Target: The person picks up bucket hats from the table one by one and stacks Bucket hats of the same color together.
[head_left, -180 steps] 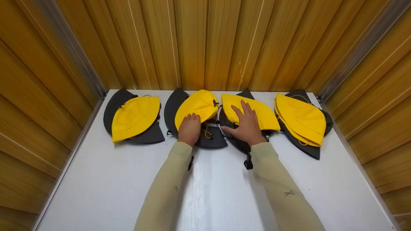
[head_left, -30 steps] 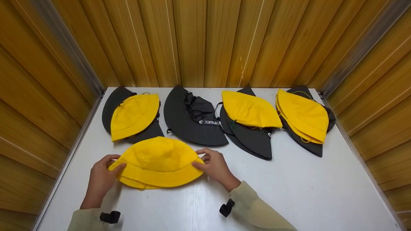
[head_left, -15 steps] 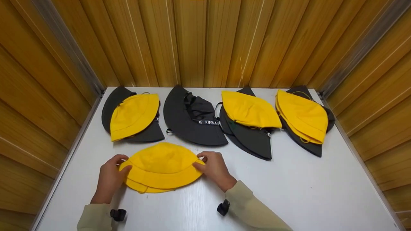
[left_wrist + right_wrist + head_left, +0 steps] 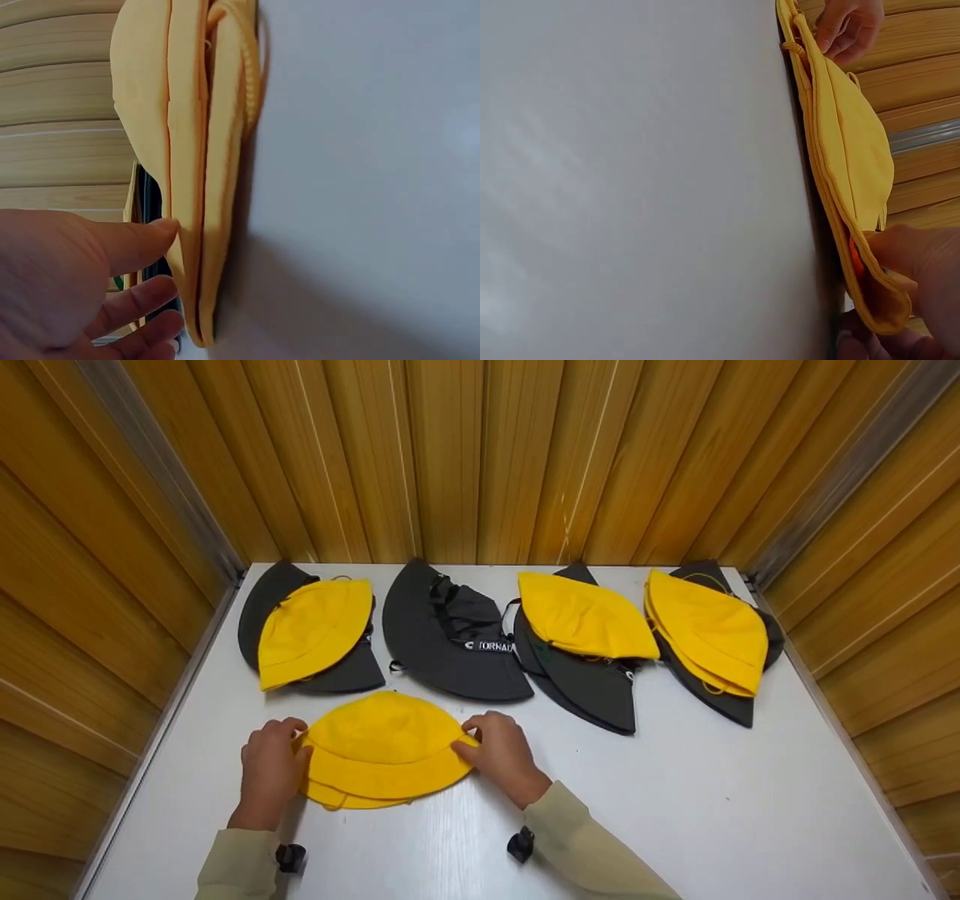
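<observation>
A yellow bucket hat (image 4: 390, 735) lies flattened on the white table in front of me, crown away from me, its brim layers and a yellow cord toward me. My left hand (image 4: 271, 769) pinches its left end; in the left wrist view the thumb (image 4: 146, 244) lies on the near face and the fingertips end at the hat's edge. My right hand (image 4: 504, 754) pinches the right end, thumb on top. In the right wrist view the brim (image 4: 889, 300) bulges open at that hand, and the fingers beneath are partly hidden.
Behind it stands a row of dark hats, one bare dark hat (image 4: 457, 667) with white lettering among them. Yellow hats (image 4: 319, 634) rest on the others, including a yellow hat (image 4: 585, 615) and another yellow hat (image 4: 709, 630) at right. Wood-look walls (image 4: 480, 465) enclose the table.
Earlier the yellow bucket hat lay on the second dark hat; it is now in front of the row. Lately my left hand has moved right, the hat's left end with it. The right hand has barely moved.
</observation>
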Demonstrator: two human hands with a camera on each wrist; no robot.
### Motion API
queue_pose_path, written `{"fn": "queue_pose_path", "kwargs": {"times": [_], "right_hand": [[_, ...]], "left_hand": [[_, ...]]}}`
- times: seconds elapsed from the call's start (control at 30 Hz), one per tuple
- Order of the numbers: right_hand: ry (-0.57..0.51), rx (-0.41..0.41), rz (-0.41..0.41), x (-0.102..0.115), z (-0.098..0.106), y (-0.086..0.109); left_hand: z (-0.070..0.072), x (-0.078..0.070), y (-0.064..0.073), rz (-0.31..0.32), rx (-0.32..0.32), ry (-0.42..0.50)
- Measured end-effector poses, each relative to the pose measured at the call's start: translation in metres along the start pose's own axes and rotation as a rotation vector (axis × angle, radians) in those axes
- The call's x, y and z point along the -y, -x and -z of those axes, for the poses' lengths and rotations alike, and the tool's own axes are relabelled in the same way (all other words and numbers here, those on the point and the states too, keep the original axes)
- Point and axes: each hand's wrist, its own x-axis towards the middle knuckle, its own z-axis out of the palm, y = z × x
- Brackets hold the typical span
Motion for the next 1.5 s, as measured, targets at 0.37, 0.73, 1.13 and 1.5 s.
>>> {"fn": "queue_pose_path", "kwargs": {"times": [0.37,0.73,1.13,1.5], "right_hand": [[0.006,-0.066,0.064,-0.004,0.017,-0.004],[0.058,-0.120,0.196,-0.028,0.047,-0.010],[0.206,-0.234,0.236,-0.086,0.124,-0.036],[0.328,-0.224,0.049,-0.138,0.182,-0.060]], "left_hand": [[-0.020,-0.048,0.011,-0.393,0.068,-0.058],[-0.048,-0.053,0.006,-0.455,0.286,-0.104],[-0.053,-0.055,0.002,-0.478,0.336,-0.143],[-0.056,-0.055,0.008,-0.475,0.316,-0.173]]}}
